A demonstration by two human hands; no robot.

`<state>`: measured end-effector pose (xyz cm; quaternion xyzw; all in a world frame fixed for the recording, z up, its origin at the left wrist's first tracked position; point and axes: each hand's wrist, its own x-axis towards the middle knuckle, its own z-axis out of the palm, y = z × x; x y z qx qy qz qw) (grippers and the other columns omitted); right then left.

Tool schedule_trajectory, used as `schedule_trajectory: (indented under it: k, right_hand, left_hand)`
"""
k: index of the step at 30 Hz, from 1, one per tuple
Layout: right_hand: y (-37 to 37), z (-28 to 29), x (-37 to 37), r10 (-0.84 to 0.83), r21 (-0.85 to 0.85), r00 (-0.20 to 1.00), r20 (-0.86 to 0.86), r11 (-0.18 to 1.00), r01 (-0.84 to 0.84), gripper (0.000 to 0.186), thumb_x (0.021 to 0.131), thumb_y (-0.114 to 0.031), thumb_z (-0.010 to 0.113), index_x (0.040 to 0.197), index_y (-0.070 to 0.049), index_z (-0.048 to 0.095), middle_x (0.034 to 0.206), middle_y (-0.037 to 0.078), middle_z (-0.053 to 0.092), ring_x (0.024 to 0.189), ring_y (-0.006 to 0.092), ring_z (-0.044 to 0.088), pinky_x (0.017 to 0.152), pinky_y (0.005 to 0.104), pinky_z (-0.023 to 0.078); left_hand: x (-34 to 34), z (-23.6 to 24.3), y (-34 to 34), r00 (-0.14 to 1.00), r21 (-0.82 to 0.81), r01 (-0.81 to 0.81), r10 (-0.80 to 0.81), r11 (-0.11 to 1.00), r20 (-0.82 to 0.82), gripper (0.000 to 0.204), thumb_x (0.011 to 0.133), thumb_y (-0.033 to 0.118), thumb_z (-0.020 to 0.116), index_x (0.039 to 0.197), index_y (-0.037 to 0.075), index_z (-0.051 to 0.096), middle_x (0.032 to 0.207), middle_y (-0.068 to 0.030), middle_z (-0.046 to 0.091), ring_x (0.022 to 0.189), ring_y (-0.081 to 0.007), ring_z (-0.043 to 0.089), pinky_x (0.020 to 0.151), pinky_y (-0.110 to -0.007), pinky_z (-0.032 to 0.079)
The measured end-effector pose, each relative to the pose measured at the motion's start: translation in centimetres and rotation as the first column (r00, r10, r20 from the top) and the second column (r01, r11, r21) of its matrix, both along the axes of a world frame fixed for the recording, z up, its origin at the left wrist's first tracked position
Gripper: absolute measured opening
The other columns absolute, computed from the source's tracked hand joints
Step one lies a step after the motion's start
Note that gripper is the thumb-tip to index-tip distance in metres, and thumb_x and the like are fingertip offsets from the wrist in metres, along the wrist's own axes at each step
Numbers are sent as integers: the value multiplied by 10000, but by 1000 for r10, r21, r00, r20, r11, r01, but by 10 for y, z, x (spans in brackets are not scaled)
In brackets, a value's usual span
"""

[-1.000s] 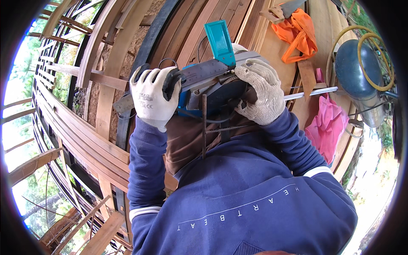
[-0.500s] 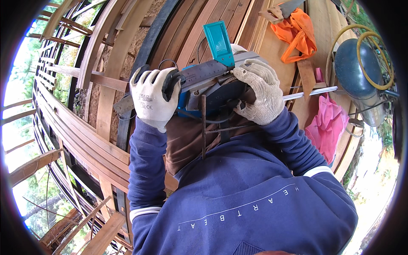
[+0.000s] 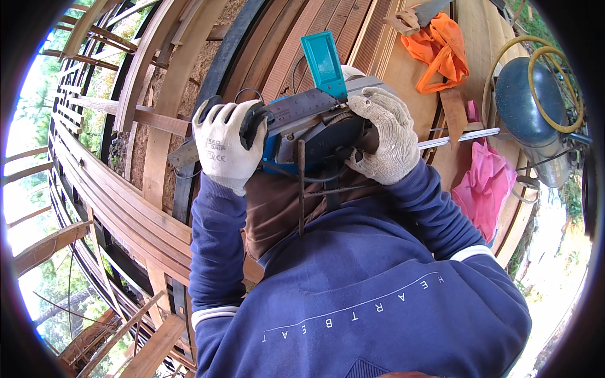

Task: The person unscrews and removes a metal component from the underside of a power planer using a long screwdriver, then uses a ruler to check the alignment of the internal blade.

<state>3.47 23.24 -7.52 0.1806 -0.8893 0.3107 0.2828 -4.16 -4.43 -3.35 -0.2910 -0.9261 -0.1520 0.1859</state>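
A blue and black power tool, apparently an electric planer (image 3: 334, 143), is held across my lap with its metal base tilted up. My left hand (image 3: 228, 142), in a white glove with dark fingertips, curls around its left end. My right hand (image 3: 387, 135), in a worn knit glove, wraps its right end, with the fingers over the edge of the base and the thumb lower down by the black cover. A try square lies against the base: its steel blade (image 3: 302, 104) runs along it, and its teal stock (image 3: 325, 63) points away from me.
Long timber boards (image 3: 296, 60) stretch away ahead. At the far right are a handsaw (image 3: 413, 17), an orange cloth (image 3: 441, 50), a pink bag (image 3: 484, 189) and a dark tank with a yellow hose (image 3: 532, 94). Thin metal rods (image 3: 302, 189) stand before my lap. Open framing (image 3: 113, 195) lies left.
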Motion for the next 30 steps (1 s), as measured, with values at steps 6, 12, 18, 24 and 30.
schedule_trajectory:
  k: [6,12,18,24,30]
  right_hand:
    - [2,-4,1,0,28,1000,11,1000,-1,865,503,-188,938,1307,-110,630,1258,128,658,1224,384,613,1073,527,462]
    - [1,-4,2,-6,31,1000,27,999,5,869,499,-181,941,1308,-119,631,1260,129,651,1223,382,611,1075,523,459]
    - [2,-4,2,3,-8,1000,15,1000,-2,862,507,-185,938,1311,-126,633,1251,125,653,1213,382,615,1070,523,463]
    - [1,-4,2,-1,-10,1000,7,1000,1,854,513,-198,938,1309,-129,635,1260,123,655,1218,383,617,1069,521,467]
    - [1,-8,3,-8,-47,999,-39,999,6,852,547,-215,947,1323,-95,618,1272,136,652,1240,383,611,1078,522,459]
  left_hand:
    - [-1,0,0,1000,1,0,0,1000,0,228,824,100,732,1051,114,750,976,-76,740,954,-304,682,1040,-458,442]
    - [-1,0,0,1000,0,1,-1,1000,-1,230,822,103,738,1051,119,751,979,-74,742,953,-303,683,1028,-455,447]
    - [0,-1,0,1000,-1,3,-3,1000,-16,233,817,100,740,1049,121,752,978,-72,742,947,-302,683,1023,-458,451]
    - [-2,-8,-3,1000,11,2,-2,1000,-24,261,798,199,781,1056,175,750,893,-46,703,934,-281,665,1044,-482,419]
    - [1,-1,0,1000,-16,1,-1,1000,-7,247,804,98,743,1050,123,750,976,-72,739,943,-301,681,1034,-460,449]
